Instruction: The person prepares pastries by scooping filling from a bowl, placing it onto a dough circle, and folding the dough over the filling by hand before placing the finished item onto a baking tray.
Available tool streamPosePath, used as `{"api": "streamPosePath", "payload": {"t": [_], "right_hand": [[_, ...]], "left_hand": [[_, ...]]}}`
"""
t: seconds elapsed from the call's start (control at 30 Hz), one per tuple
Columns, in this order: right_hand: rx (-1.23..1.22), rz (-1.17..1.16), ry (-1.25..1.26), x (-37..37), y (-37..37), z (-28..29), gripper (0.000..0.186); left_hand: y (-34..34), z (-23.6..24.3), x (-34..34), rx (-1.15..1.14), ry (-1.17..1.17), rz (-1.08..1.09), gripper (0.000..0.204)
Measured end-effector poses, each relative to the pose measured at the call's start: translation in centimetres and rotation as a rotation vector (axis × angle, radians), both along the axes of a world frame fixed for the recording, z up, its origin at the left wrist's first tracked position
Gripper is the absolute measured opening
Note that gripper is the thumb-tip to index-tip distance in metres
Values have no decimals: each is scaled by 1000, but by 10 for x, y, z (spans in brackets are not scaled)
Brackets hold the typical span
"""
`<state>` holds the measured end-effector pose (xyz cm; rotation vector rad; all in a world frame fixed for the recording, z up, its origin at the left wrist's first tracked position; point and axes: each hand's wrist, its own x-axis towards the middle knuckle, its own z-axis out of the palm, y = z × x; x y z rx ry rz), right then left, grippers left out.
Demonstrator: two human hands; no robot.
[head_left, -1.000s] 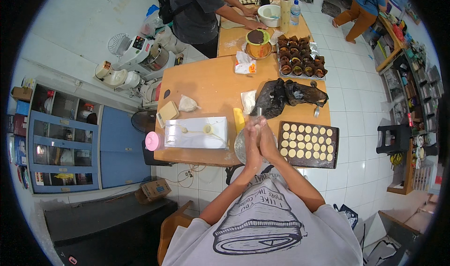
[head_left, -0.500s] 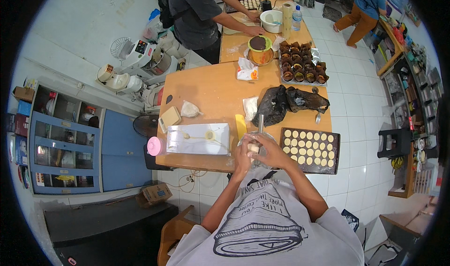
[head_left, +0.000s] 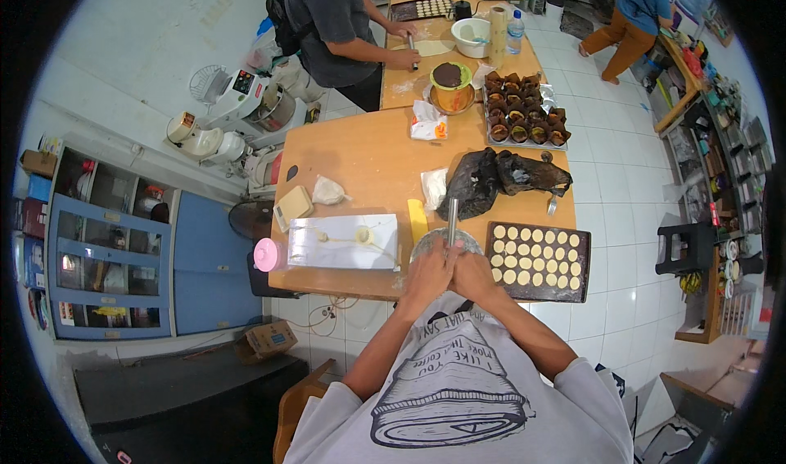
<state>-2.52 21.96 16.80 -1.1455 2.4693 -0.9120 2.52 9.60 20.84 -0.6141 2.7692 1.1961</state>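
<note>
My left hand (head_left: 428, 274) and my right hand (head_left: 473, 274) meet over a round floured metal surface (head_left: 424, 241) at the table's front edge. Their fingers are bent and pressed close together, hiding whatever lies between them. A steel cylinder (head_left: 453, 217) stands upright just beyond my fingertips. A yellow flat strip (head_left: 417, 216) lies to the left of it, and a black plastic bag (head_left: 473, 186) behind. To the right is a dark baking tray (head_left: 538, 261) of pale dough rounds; to the left, a white slab (head_left: 342, 240) with small blobs on it and a pink-lidded tub (head_left: 268, 254).
A co-worker (head_left: 323, 30) handles a rolling pin on flat dough (head_left: 434, 48) at the far table (head_left: 393, 89). Muffins (head_left: 524, 112) in brown wrappers fill a tray at back right, near a white bowl (head_left: 473, 37). Another person (head_left: 630, 22) stands beside right-hand shelving.
A pale lump showed between my hands half a second ago; they have since lowered and hide it. The co-worker's hand has moved left onto a rolling pin.
</note>
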Motion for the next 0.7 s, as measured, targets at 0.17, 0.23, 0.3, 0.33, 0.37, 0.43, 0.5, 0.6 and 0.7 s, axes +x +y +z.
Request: {"api": "streamPosePath", "payload": {"t": [0.17,0.23,0.3,0.33,0.37,0.43,0.5,0.6,0.7], "right_hand": [[134,-1,-91,-1,-1,-43,23],[113,-29,-165,-2,-3,-62,24],[-109,-4,-461,-1,-9,-72,22],[-106,2,-468,-1,-12,-57,22],[-108,-55,-944,-4,-17,-42,26],[-107,-130,-1416,-12,-18,-15,34],[-393,-68,-1934,-14,-18,-3,41],[-663,81,-2264,0,-16,-26,20],[-225,59,-1635,26,3,66,28]], "left_hand": [[-16,-47,-3,-195,86,-196,60],[-26,-61,-9,-261,204,-290,53],[-42,-77,-14,-325,317,-371,46],[-54,-86,-16,-325,455,-421,41],[-64,-96,-18,-324,593,-469,35],[-74,-88,-35,-331,637,-462,32],[-79,-80,-49,-342,684,-456,28],[-89,-81,-57,-333,715,-405,28],[-124,-105,-38,-409,540,-244,30]]}}
